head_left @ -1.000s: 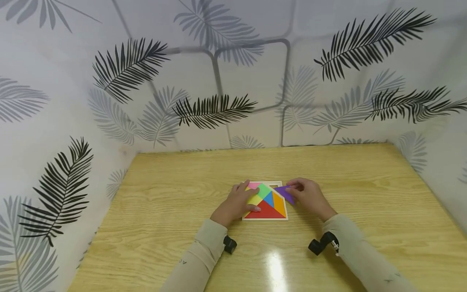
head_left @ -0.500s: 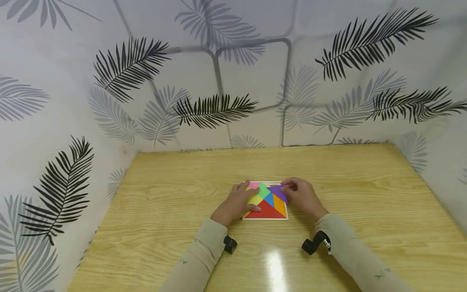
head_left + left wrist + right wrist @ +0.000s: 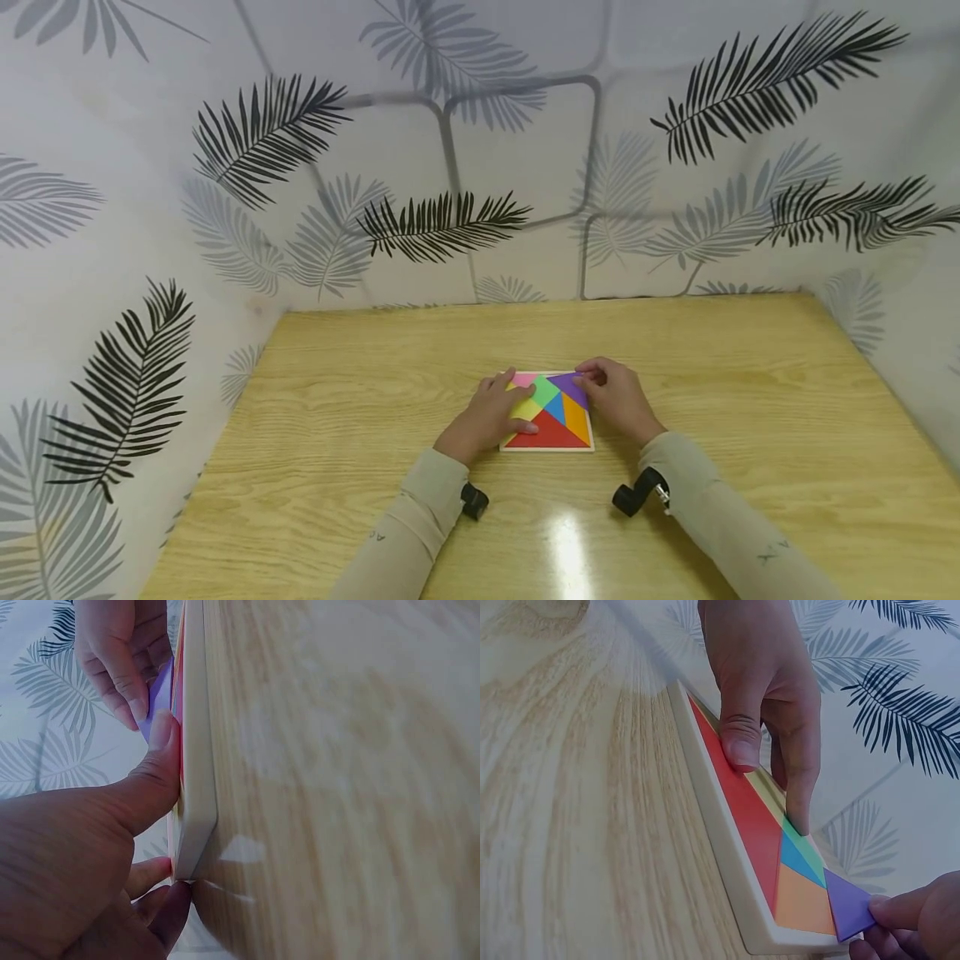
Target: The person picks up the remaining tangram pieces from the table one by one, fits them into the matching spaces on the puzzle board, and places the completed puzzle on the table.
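Observation:
A tangram board with a pale frame (image 3: pixel 547 450) lies on the table. My left hand (image 3: pixel 483 417) holds it at the left side, thumb on the red triangle (image 3: pixel 551 435) and a finger reaching the green piece (image 3: pixel 543 392). In the left wrist view, other fingers bend at the corner of the frame (image 3: pixel 199 750). Thumb and fingers of my right hand (image 3: pixel 621 402) pinch the purple triangle (image 3: pixel 847 904) at its outer corner. It sits over the board's far right corner, tilted, beside the orange piece (image 3: pixel 804 901) and the green one. Blue, yellow and pink pieces also lie in the frame.
The light wood table (image 3: pixel 360 375) reaches out on all sides of the board. Behind and beside it hang white walls (image 3: pixel 517 275) with a leaf print. A black wrist camera (image 3: pixel 633 497) is strapped to the right sleeve, another (image 3: pixel 474 502) to the left.
My right hand has moved left and slightly away from me, bringing the purple triangle from beside the board over its far right corner. The left hand has stayed in place.

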The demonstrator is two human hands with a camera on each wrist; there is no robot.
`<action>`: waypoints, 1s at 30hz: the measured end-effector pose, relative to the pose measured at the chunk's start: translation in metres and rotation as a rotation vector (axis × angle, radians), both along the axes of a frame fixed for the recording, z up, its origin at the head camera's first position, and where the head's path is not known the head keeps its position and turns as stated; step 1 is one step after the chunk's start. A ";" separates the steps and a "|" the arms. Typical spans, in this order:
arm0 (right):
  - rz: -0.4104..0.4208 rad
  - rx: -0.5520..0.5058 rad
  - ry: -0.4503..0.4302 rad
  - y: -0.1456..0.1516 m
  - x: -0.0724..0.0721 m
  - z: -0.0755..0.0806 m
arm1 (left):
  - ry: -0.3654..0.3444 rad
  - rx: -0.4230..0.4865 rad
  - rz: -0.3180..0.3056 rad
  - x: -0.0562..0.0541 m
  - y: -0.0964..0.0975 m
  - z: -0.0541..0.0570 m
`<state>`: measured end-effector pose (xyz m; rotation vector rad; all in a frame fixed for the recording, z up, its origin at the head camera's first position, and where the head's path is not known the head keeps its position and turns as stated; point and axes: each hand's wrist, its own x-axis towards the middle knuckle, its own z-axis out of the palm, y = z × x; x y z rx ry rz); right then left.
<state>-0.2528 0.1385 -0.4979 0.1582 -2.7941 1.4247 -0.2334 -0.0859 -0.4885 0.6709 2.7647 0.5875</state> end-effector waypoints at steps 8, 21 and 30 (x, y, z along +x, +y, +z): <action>-0.035 0.007 -0.015 -0.006 -0.003 -0.002 | 0.000 -0.022 0.013 -0.002 0.000 -0.004; -0.016 0.031 0.002 -0.009 -0.005 -0.002 | -0.004 -0.009 0.015 -0.002 -0.001 -0.006; 0.016 0.065 0.010 -0.007 -0.005 -0.002 | 0.001 -0.017 0.004 -0.001 -0.001 -0.003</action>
